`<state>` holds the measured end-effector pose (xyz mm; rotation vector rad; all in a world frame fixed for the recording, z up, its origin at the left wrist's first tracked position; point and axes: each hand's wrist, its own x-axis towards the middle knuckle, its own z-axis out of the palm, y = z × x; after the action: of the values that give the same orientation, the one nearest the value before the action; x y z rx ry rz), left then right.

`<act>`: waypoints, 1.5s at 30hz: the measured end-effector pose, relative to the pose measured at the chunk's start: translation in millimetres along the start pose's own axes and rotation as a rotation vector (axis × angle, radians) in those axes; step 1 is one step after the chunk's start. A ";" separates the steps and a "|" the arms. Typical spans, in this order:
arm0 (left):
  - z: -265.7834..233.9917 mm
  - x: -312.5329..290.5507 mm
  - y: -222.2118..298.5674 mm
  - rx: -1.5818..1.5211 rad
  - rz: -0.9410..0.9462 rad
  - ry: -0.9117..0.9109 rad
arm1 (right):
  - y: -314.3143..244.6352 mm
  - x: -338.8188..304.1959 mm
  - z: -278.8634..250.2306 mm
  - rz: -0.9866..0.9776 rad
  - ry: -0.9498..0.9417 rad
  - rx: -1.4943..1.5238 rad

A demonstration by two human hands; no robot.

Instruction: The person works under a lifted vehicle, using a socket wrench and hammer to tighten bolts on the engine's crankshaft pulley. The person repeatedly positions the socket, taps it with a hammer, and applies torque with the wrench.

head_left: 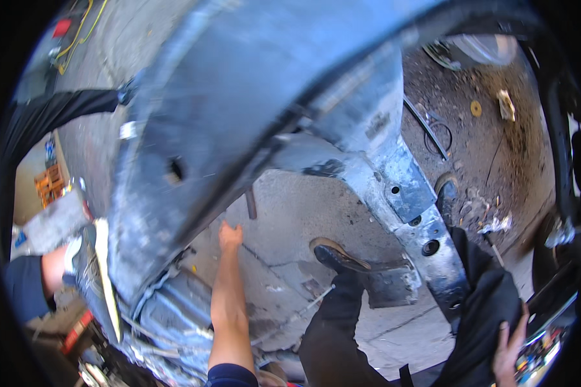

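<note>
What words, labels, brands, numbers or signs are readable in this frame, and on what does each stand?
No text can be read in this view.
Large blue-grey metal panel: blurred, no lettering made out.
White patch near its left edge: too small and blurred to tell.
Colourful small items at lower right: too small to tell.

A wide fisheye camera, left of a side-by-side pair worn on the head, looks down at close quarters: a metal panel (239, 84) near at 11 o'clock, the gray floor (310, 213) farther below at center, the wearer's left forearm (230, 309) entering between 6 and 7.
</note>
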<state>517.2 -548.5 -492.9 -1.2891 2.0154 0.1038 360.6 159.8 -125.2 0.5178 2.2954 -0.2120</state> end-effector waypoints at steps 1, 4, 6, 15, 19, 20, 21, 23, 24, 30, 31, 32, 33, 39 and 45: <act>11.5 19.7 -6.3 -0.024 -0.012 0.005 | -7.0 -1.9 5.5 -0.024 0.036 0.042; 40.4 69.4 -19.6 -0.059 -0.024 0.025 | -8.3 -11.3 20.2 -0.030 0.106 0.023; 53.4 96.6 -29.7 -0.079 0.043 0.080 | -2.0 -13.7 31.4 0.038 0.196 -0.039; 93.8 197.9 -45.7 -0.297 -0.044 0.088 | -16.2 -13.3 33.1 0.021 0.218 0.007; 81.9 199.8 -56.5 -0.442 0.024 0.031 | -35.0 -6.4 25.2 0.003 0.179 0.033; 82.8 192.8 -55.6 -0.308 0.084 0.019 | -38.3 -4.4 24.2 -0.010 0.190 0.017; 84.5 183.2 -53.1 -0.140 0.084 0.029 | -40.5 -2.8 23.8 -0.022 0.195 0.051; 106.7 155.1 -37.5 0.058 0.050 0.122 | -42.7 -0.3 23.5 -0.039 0.206 0.045; 116.1 139.8 -30.7 0.010 -0.003 0.141 | -42.8 0.5 23.5 -0.043 0.223 0.063; 123.7 70.6 -9.8 -0.040 0.092 0.132 | -37.9 2.5 18.6 -0.101 0.201 0.130; 114.6 63.8 -10.0 -0.007 0.156 0.126 | -37.2 3.6 16.6 -0.121 0.208 0.110; 106.4 54.7 -12.9 0.000 0.214 0.080 | -36.5 4.5 14.9 -0.128 0.210 0.098; 100.0 44.7 -13.7 -0.061 0.246 0.077 | -35.3 4.7 13.2 -0.134 0.215 0.081; 49.3 -56.6 -2.0 -0.051 0.269 -0.024 | -21.1 -9.1 4.0 -0.107 0.229 0.034; -59.9 -234.7 36.5 -0.038 0.385 -0.153 | -2.4 6.3 -24.3 -0.111 0.144 0.049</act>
<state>509.9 -378.6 -316.5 -0.8719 2.1105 0.4096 339.8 166.9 -112.7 0.4433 2.4669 -0.2940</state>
